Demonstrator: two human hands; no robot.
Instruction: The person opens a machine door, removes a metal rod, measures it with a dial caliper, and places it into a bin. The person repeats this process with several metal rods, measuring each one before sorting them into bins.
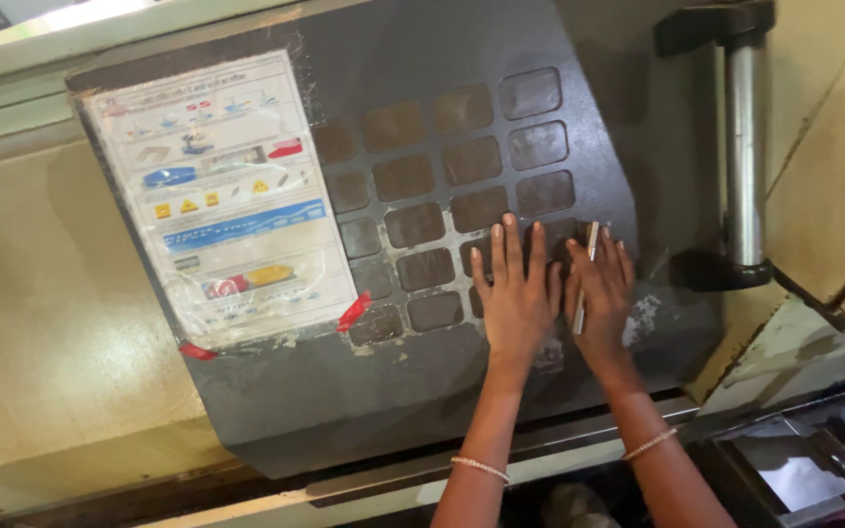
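Left hand (515, 293) flat, fingers spread, holding nothing, pressed on dark machine door panel (422, 372). Right hand (600, 293) beside it, pinning metal pen-like rod (585, 279) against panel. Keep palms flat, push evenly; rod may slip.

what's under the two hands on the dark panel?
Both the left hand and right hand lie flat on the panel, over its square pads. A thin metal rod lies at the right hand. Pads beneath are hidden.
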